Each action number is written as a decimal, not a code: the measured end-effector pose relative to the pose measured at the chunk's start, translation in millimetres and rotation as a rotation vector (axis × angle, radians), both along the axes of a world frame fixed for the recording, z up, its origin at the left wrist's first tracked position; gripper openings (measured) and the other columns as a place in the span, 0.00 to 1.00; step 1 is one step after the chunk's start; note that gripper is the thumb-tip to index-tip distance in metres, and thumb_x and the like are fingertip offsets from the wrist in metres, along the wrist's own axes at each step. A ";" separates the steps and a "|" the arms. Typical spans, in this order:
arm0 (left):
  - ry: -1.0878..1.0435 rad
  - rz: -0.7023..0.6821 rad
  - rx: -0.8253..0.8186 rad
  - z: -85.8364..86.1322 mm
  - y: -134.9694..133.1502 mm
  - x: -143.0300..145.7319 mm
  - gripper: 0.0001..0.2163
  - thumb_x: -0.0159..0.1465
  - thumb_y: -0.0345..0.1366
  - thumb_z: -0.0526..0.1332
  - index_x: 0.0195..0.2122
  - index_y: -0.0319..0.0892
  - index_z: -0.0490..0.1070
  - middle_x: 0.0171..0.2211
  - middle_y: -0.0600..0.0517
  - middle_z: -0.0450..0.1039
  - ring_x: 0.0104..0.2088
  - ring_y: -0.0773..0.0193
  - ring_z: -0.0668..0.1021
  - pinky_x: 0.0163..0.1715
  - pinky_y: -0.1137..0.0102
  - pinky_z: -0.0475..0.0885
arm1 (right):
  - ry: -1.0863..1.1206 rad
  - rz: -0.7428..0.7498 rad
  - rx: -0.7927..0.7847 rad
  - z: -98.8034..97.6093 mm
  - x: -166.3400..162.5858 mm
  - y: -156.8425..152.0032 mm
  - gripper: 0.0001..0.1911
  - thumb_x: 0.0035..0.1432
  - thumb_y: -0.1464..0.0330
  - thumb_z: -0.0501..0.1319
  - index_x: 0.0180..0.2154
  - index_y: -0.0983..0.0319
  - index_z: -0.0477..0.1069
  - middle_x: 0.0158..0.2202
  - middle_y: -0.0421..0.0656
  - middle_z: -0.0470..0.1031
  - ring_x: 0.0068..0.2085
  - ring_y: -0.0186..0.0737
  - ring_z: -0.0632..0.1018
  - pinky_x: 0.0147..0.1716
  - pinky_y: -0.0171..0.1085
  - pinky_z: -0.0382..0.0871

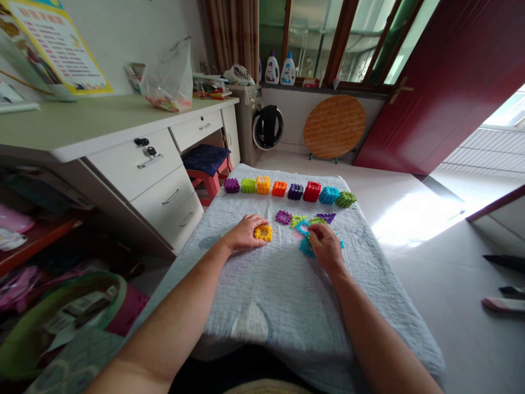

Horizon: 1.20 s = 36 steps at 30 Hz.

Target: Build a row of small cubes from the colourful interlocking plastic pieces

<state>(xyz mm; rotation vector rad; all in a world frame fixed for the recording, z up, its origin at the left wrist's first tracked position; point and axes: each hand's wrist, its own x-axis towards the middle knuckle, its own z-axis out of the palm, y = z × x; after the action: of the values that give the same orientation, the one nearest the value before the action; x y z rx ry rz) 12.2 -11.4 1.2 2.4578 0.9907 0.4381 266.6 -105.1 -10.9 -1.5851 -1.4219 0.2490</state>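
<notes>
My left hand [246, 233] is closed around the left side of a yellow block piece [263, 233] on the cloth-covered table. Over a small heap of blue pieces [307, 246], my right hand [327, 246] pinches a light blue toy piece [302, 226] between thumb and fingers. Just behind it lie a purple square piece [283, 217], a lime green piece [298, 220] and a dark purple triangle [327, 218]. Part of the heap is hidden under my right hand.
Along the table's far side stands a row of coloured blocks, among them a yellow stack [263, 185], a red one [312, 191] and a green one [345, 199]. A desk [123, 123] is at the left, with a stool [207, 160] beside it.
</notes>
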 end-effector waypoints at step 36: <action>0.132 -0.026 0.227 36.4 20.4 4.8 0.18 0.48 0.42 0.65 0.40 0.42 0.73 0.38 0.48 0.73 0.41 0.56 0.74 0.46 0.64 0.68 | -0.012 0.031 0.006 -0.8 -1.7 -1.6 0.09 0.53 0.70 0.54 0.31 0.60 0.74 0.29 0.41 0.72 0.28 0.36 0.70 0.29 0.35 0.63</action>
<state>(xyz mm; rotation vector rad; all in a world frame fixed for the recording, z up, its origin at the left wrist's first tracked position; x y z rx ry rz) 17.0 9.0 37.7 2.7302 1.0083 0.4025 264.9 -106.7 -11.7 -1.5625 -1.4560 0.2537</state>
